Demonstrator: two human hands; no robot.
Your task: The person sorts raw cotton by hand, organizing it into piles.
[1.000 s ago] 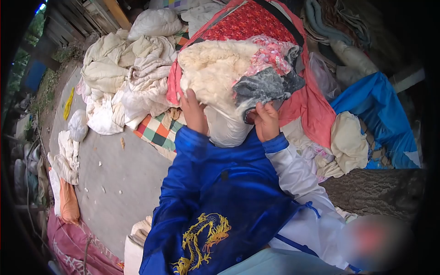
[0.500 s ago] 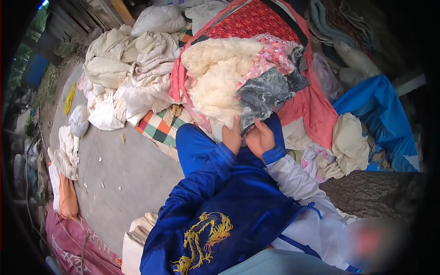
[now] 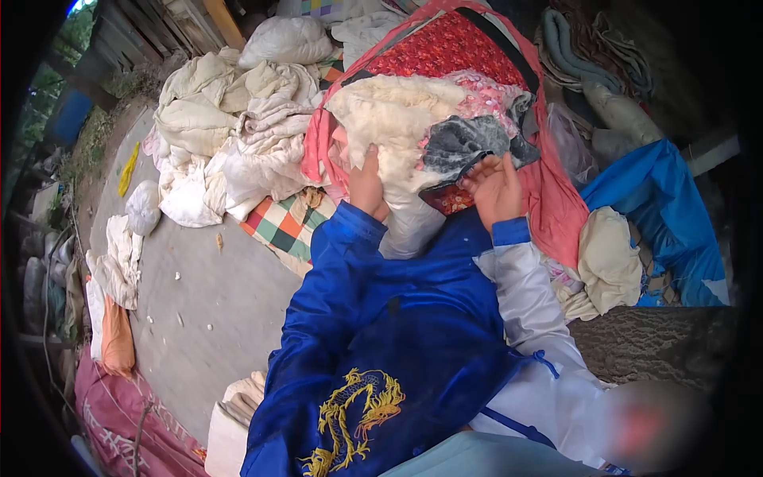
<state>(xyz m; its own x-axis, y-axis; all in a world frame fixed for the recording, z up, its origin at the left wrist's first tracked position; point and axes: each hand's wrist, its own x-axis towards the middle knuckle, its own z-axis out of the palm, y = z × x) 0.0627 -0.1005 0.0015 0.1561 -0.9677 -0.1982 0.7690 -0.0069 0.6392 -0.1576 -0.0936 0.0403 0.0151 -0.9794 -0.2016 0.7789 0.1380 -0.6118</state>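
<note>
Head view, near to far: at bottom centre, shows a yellow dragon motif (image 3: 358, 409) on blue fabric, wordless. At lower left, on maroon cloth (image 3: 131, 413), pale marks, too unclear to read. At centre, left hand (image 3: 366, 184) with grip open, alongside the cream wadding (image 3: 397, 135); right hand (image 3: 497, 189) palm up, fingers curled at the edge of the grey cloth (image 3: 469, 143), pinched or merely touching, cannot tell. Upper centre, wadding and grey cloth together, in front of red floral cloth (image 3: 445, 52). Looks light for its bulk, soft and limp, not slippery, but likely to tear or shed fluff if plucked. Best held by the firmer cloth edge, with a broad palm under the wadding. Nowhere any readable brand or label.
</note>
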